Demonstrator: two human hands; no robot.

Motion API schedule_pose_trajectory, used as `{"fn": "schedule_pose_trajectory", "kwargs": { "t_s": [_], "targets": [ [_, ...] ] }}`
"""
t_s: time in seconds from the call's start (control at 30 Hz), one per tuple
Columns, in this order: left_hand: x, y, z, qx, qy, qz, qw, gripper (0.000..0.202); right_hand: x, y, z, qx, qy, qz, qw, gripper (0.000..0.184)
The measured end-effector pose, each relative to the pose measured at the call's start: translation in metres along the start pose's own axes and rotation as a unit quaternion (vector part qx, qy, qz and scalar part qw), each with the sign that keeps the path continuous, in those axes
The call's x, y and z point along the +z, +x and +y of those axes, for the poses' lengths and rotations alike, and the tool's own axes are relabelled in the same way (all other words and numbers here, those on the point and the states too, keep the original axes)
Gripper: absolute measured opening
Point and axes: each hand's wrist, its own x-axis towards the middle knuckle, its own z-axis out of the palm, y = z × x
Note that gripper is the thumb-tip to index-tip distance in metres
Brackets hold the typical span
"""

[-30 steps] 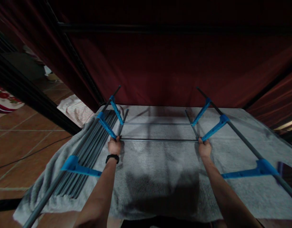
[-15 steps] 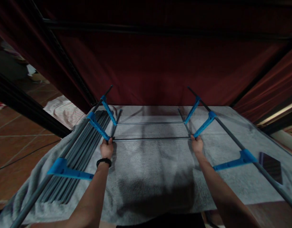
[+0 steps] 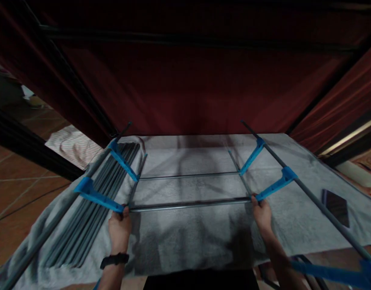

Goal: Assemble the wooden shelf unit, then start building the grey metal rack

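A grey metal rack frame with blue plastic brackets (image 3: 271,186) hangs over a grey towel (image 3: 188,237). My left hand (image 3: 119,229), with a black wristband, is closed on the near left corner of the frame, where a thin crossbar (image 3: 189,204) meets a blue bracket (image 3: 96,196). My right hand (image 3: 262,213) is closed on the near right corner of the same crossbar. A second crossbar (image 3: 188,176) lies farther back. Long grey side poles (image 3: 318,203) run outward on both sides.
A bundle of loose grey rods (image 3: 91,217) lies on the towel at left. A dark phone (image 3: 335,207) rests on the towel at right. Dark red fabric (image 3: 188,88) and black poles enclose the back. Tiled floor (image 3: 16,193) shows at left.
Both hands have pulled the frame's near crossbar toward me and lower in view. The side poles and brackets came along. The view shifted slightly right.
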Motion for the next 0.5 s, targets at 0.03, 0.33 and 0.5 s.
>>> {"fn": "schedule_pose_trajectory", "kwargs": {
  "t_s": [0.03, 0.33, 0.5],
  "targets": [
    [-0.003, -0.009, -0.008, -0.006, -0.001, 0.006, 1.0, 0.017, -0.005, -0.007, 0.006, -0.003, 0.007, -0.007, 1.0, 0.057],
    [-0.01, -0.027, -0.03, 0.018, 0.014, 0.007, 1.0, 0.019, -0.02, -0.035, 0.011, 0.004, -0.021, -0.007, 1.0, 0.062],
    [-0.01, -0.028, -0.026, 0.023, 0.024, 0.012, 0.999, 0.017, -0.021, -0.04, -0.001, -0.001, -0.057, 0.001, 0.998, 0.068]
  ]
}}
